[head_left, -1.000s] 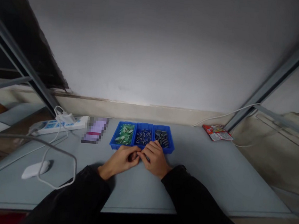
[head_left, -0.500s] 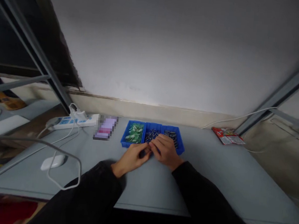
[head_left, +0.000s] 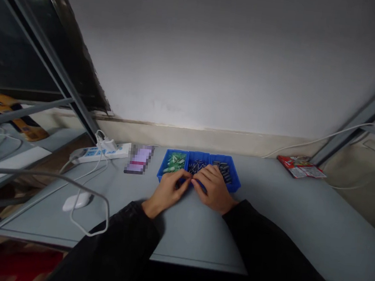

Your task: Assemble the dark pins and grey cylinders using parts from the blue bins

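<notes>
My left hand (head_left: 169, 191) and my right hand (head_left: 213, 187) meet at the front edge of the blue bins, fingertips pinched close together. Whatever small piece lies between the fingers is too small to make out. Behind my left hand, the left blue bin (head_left: 160, 171) holds green and clear small pieces (head_left: 174, 161). Small dark and silvery pin-like parts (head_left: 197, 165) fill the middle bin, partly covered by my right hand. Dark cylindrical parts (head_left: 224, 171) lie in the right bin (head_left: 236, 183), just beyond my right hand.
A phone with a blurred screen (head_left: 139, 159) lies left of the bins, beside a white power strip (head_left: 91, 153) with cables. A white rounded case (head_left: 77, 201) and a looped cable (head_left: 107, 214) are nearer. A red packet (head_left: 300, 167) rests far right on the grey table (head_left: 198, 237).
The camera view has shifted, so the table things appear slightly farther right. My hands stay together at the bins, with the fingertips still pinched.
</notes>
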Tool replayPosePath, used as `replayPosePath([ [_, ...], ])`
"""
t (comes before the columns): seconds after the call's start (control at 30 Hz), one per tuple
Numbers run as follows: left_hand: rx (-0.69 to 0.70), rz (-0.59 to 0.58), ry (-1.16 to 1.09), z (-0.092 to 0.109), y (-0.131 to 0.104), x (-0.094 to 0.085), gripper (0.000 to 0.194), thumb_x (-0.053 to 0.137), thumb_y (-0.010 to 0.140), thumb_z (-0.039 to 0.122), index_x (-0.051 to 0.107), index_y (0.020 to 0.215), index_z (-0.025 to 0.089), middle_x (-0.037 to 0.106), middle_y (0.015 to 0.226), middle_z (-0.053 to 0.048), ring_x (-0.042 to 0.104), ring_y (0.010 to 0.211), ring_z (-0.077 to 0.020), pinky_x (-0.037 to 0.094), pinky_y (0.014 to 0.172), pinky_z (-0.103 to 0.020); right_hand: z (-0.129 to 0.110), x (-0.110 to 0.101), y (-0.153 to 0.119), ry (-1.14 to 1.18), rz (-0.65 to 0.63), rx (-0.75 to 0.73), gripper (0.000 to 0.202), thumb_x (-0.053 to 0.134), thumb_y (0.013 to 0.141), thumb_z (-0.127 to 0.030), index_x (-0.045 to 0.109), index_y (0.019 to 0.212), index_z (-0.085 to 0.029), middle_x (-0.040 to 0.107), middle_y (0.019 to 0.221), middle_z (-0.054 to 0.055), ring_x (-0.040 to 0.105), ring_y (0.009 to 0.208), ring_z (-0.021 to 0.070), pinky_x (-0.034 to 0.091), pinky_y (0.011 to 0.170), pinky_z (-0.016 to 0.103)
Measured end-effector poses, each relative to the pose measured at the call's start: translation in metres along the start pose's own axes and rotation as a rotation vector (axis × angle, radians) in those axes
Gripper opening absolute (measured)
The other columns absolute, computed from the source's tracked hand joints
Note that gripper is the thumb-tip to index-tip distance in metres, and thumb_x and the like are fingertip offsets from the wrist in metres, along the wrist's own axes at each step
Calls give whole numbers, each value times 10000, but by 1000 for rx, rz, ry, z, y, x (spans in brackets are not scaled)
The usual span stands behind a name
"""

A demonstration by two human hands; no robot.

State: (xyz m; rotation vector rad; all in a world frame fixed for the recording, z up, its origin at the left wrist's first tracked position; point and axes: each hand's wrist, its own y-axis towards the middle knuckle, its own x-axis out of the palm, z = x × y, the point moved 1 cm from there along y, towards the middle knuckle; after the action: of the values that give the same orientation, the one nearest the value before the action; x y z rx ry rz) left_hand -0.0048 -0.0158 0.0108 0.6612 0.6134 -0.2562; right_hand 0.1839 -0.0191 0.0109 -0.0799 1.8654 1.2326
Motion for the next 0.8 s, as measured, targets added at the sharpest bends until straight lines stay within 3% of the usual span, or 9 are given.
replayPosePath([
  [0.4,20,55,-81,-10,8,-2,140,572,1016,273,671,972,185,721,855,-27,669,760,-151,519,742,-272,7,7,-3,34,53,89,116,495,1017,-196,610,1011,-207,676,938,56,549,917,237,410,845,419],
  [0.6,208,-13,33,-4,29,-3,114,545,1029,248,646,1020,195,718,943,-36,675,864,-166,519,807,-298,11,4,-2,39,195,168,117,526,1011,-192,638,1031,-215,690,984,51,549,975,241,416,908,431],
  [0.8,404,13,270,-5,33,-8,109,535,1024,207,639,1047,184,704,917,-57,627,860,-202,470,849,-385,12,6,-3,36,128,191,133,487,1024,-194,614,989,-206,684,935,56,551,922,234,427,871,417],
])
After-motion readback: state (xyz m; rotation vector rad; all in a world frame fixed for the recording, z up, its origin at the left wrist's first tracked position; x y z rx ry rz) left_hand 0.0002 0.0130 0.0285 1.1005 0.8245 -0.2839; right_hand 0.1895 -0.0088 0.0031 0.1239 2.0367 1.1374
